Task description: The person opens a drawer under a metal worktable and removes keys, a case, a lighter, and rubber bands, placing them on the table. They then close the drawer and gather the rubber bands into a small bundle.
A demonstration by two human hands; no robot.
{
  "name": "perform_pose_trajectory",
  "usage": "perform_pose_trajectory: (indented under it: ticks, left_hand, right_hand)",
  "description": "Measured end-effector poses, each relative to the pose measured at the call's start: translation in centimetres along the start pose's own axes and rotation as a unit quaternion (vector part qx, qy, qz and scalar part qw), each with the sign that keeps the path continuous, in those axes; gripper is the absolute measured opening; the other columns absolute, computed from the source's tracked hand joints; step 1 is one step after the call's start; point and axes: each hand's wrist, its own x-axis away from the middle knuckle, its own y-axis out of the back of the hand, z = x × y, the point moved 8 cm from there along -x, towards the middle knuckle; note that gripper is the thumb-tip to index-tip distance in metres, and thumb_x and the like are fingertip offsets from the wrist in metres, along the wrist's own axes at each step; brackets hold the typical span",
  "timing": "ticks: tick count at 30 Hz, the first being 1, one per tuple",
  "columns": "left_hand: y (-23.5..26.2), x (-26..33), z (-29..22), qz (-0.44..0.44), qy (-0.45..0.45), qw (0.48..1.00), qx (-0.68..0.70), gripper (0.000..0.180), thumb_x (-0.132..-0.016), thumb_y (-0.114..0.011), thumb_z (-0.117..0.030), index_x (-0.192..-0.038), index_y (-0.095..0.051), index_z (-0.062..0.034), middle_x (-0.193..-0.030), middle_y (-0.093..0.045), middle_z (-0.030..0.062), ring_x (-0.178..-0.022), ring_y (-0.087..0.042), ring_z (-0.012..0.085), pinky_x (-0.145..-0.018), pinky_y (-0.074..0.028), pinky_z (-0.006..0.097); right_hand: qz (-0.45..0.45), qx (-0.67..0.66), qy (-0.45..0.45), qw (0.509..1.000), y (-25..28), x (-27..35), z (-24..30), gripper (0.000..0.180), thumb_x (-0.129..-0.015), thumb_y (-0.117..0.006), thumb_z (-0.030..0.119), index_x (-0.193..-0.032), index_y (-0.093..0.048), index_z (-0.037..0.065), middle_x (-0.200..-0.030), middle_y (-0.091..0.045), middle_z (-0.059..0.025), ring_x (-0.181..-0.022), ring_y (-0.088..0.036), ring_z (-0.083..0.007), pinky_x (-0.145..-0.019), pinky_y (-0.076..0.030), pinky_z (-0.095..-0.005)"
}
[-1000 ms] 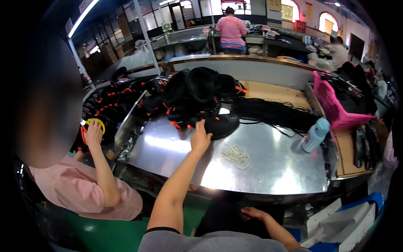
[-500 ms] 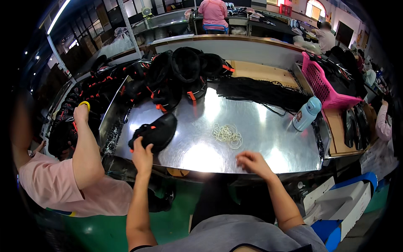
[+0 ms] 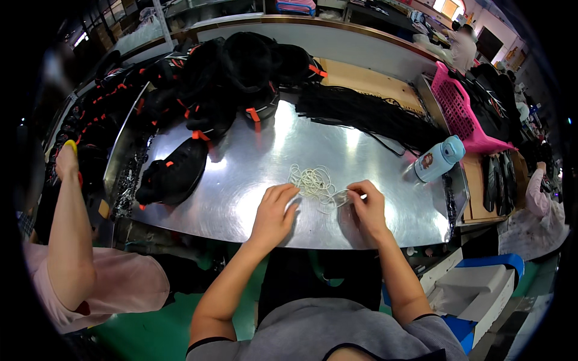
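On the shiny metal table (image 3: 241, 222) lies a tangle of thin pale bands (image 3: 314, 182), looking like rubber bands. At its right side my right hand (image 3: 368, 210) pinches some of the bands between thumb and fingers. Just left of the tangle, my left hand (image 3: 274, 215) rests low over the metal, fingers bent forward and thumb apart, with nothing visible in it. Farther left sits a black shoe upper (image 3: 174, 171) with small orange tabs, touched by neither hand.
More black shoe uppers (image 3: 247, 63) are heaped at the back left. A bundle of black laces (image 3: 361, 114) lies along the back, near a light-blue bottle (image 3: 438, 159) and a pink basket (image 3: 460, 114). At the left, a co-worker's arm (image 3: 75, 234) reaches over other uppers.
My left hand has let go of the black shoe upper, now farther left in view, and moved right to the bands. My right hand has come to the tangle and taken hold of some bands.
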Motion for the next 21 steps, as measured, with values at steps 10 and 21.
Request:
perform_pose_trajectory:
  ticks: [10,21]
  left_hand:
    - [-4.4,-1.1,1.0,0.062,0.056,0.995,-0.057,0.017,-0.078,-0.068,-0.008,-0.094,-0.066,-0.0052,-0.107,-0.057,0.0108,-0.101,-0.051,0.0293,-0.089,-0.042,0.038]
    - [-2.4,-2.2,-2.6,0.003,-0.009,0.998,-0.063,0.018,-0.075,-0.071,-0.008,-0.092,-0.068,-0.0059,-0.097,-0.055,0.0078,-0.09,-0.051,0.0262,-0.079,-0.045,0.037]
  right_hand:
    - [-0.021,-0.022,-0.002,1.0,3.5,0.5,-2.3,0.015,-0.083,-0.063,0.001,-0.098,-0.064,0.001,-0.086,-0.063,-0.0079,-0.072,-0.06,-0.0168,-0.065,-0.047,-0.0268]
    - [-0.052,0.018,0.038,0.998,4.0,2.9,-1.2,0.021,-0.08,-0.062,-0.004,-0.1,-0.06,0.002,-0.096,-0.057,-0.009,-0.071,-0.057,-0.0181,-0.063,-0.047,-0.026]
